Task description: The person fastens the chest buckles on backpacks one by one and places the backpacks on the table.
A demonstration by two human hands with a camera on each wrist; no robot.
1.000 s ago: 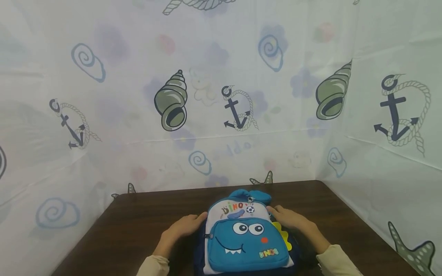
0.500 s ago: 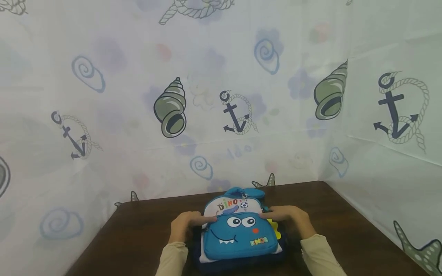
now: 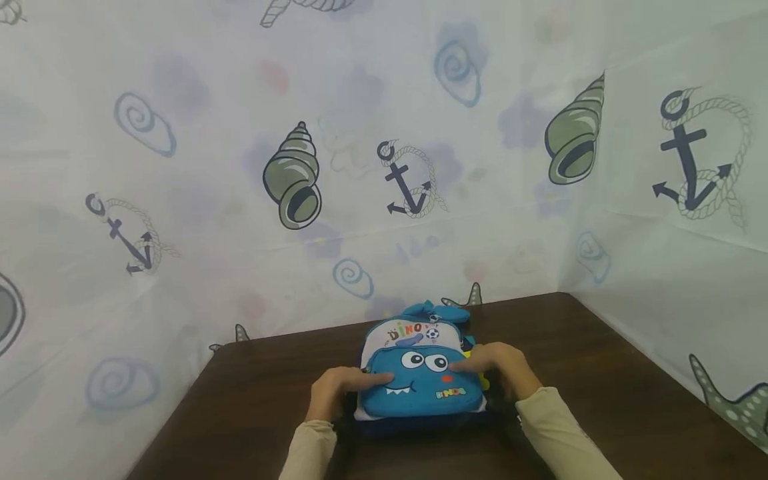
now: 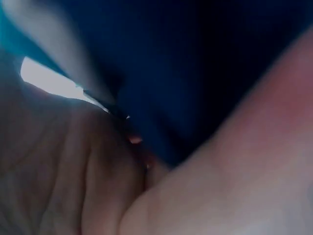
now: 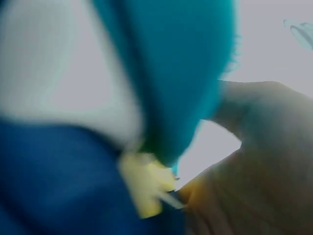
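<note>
A small children's backpack [image 3: 414,400], with a blue dinosaur face on its front pocket and a white top panel reading DINO, is on the brown table. My left hand [image 3: 336,390] grips its left side, the thumb lying over the pocket near the mouth. On the opposite side my right hand [image 3: 504,365] holds it, thumb beside the right eye and the other fingers hidden behind. Dark navy fabric [image 4: 151,63] fills the left wrist view, close against the palm. In the right wrist view, yellow felt spikes [image 5: 144,183] stick out along the bag's side near the palm.
The brown tabletop [image 3: 270,373] extends to both sides of the bag and behind it. White cloth walls [image 3: 210,287] printed with shells, anchors and starfish enclose the table at the back and sides.
Both hands have gone from lying along the bag's sides to gripping it, thumbs over the front. The bag sits a little higher in view, and the head view has shifted slightly.
</note>
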